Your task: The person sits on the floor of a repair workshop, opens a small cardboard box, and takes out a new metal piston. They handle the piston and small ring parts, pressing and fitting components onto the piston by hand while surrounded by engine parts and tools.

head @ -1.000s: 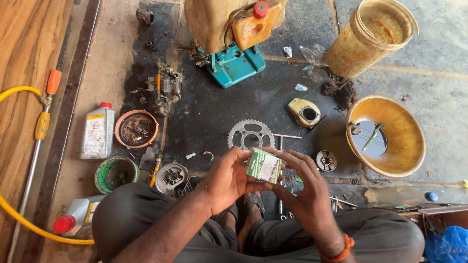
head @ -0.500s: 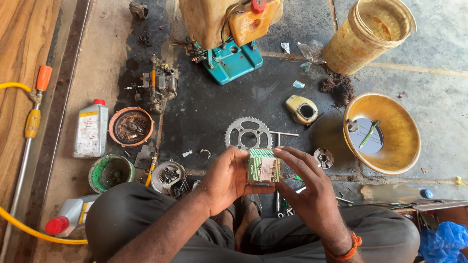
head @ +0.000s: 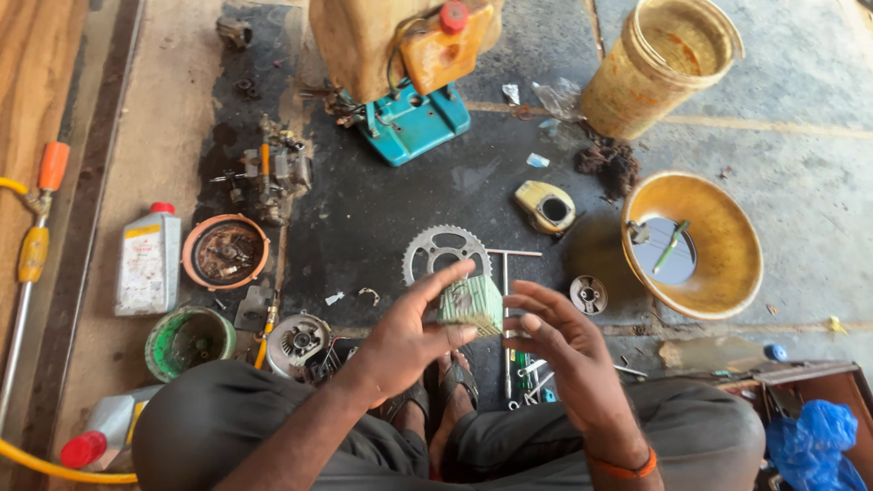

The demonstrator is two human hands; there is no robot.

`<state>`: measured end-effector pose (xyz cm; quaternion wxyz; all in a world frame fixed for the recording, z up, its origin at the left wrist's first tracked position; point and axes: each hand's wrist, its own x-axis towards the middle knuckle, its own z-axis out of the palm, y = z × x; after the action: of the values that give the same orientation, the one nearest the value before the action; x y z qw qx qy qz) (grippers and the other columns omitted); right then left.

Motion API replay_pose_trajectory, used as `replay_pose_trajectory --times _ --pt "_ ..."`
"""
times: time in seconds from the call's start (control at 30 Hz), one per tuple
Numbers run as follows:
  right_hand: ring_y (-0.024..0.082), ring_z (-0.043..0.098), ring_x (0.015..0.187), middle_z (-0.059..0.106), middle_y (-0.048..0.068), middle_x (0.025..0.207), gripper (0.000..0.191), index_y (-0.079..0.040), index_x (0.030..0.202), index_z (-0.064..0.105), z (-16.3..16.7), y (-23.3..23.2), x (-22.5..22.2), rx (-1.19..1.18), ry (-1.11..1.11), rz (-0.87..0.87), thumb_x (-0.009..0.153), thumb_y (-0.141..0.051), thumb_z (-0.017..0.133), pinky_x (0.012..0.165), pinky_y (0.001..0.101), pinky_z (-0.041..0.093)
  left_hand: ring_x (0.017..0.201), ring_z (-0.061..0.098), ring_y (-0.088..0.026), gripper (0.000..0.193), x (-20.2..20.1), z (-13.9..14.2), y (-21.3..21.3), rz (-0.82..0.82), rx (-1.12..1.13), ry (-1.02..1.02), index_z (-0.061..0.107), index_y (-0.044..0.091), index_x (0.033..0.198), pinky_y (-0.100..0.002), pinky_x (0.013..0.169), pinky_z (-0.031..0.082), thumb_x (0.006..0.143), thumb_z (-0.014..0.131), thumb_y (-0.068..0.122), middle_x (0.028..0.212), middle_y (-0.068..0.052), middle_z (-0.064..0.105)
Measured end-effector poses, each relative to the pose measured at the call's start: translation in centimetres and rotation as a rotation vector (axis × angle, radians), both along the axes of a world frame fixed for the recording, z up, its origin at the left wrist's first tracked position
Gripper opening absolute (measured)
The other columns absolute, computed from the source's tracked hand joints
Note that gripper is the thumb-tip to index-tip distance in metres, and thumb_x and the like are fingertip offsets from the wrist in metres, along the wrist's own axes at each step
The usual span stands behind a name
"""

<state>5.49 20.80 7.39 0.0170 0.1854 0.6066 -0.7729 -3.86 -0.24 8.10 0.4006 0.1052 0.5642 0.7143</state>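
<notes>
Pinching a small green-striped box (head: 471,304) in my left hand (head: 409,341), thumb under it and fingers curled over its top, just below the toothed sprocket (head: 443,254) on the black mat (head: 382,209). My right hand (head: 568,350) hovers just beside the box, fingers loose and spread, gripping nothing. Right of the sprocket sits the yellow basin (head: 727,255).

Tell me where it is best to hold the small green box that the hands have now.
Probably by its two long flat sides, coming from the left, as the left hand does: the small green cardboard box stands tilted there, thumb below, fingers above.
</notes>
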Motion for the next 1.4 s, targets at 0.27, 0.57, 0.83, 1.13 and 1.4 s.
replay_pose_trajectory --times 0.27,0.57,0.83,1.13,1.4 --pt "0.018 0.069 0.112 0.071 0.014 0.132 0.055 0.002 0.142 0.056 0.2 -0.1 0.0 0.032 -0.028 0.105 0.091 -0.015 0.067 0.093 0.0357 0.059 0.129 0.059 -0.026 0.062 1.1 0.7 0.6 -0.025 -0.191 0.721 0.054 0.014 0.138 -0.039 0.106 0.052 0.081 0.075 0.000 0.137 -0.007 0.055" --pt "0.015 0.069 0.110 0.075 0.011 0.120 0.032 0.003 0.124 0.070 0.2 0.2 0.9 0.299 0.089 0.138 0.096 -0.012 0.069 0.094 0.0303 0.057 0.113 0.067 -0.020 0.056 0.6 -0.3 0.0 -0.097 0.045 0.075 0.055 0.009 0.141 -0.040 0.099 0.059 0.085 0.064 0.010 0.125 -0.011 0.063" --pt "0.010 0.071 0.102 0.077 0.004 0.110 0.028 -0.002 0.117 0.071 1.6 -0.2 1.1 0.393 0.041 0.045 0.090 -0.011 0.073 0.088 0.0279 0.058 0.102 0.066 -0.021 0.057 -0.2 -1.8 -0.5 -0.082 0.289 -0.369 0.054 0.005 0.139 -0.040 0.090 0.056 0.085 0.053 0.024 0.113 -0.012 0.067" --pt "0.024 0.072 0.114 0.071 0.011 0.127 0.047 -0.007 0.126 0.069 4.8 -1.9 0.6 0.965 0.479 0.212 0.081 -0.006 0.082 0.091 0.0350 0.058 0.094 0.065 -0.019 0.053 0.0 -2.5 -0.5 -0.122 0.228 -0.422 0.055 0.009 0.135 -0.037 0.085 0.054 0.085 0.054 0.026 0.107 -0.010 0.067" --pt "0.024 0.070 0.115 0.071 0.009 0.127 0.053 -0.007 0.130 0.064 4.6 -2.8 0.9 0.975 0.437 0.240 0.081 -0.009 0.083 0.093 0.0364 0.058 0.094 0.064 -0.015 0.053 0.1 -1.8 -0.7 -0.104 0.281 -0.400 0.057 0.005 0.135 -0.032 0.084 0.053 0.087 0.053 0.027 0.108 -0.007 0.067"
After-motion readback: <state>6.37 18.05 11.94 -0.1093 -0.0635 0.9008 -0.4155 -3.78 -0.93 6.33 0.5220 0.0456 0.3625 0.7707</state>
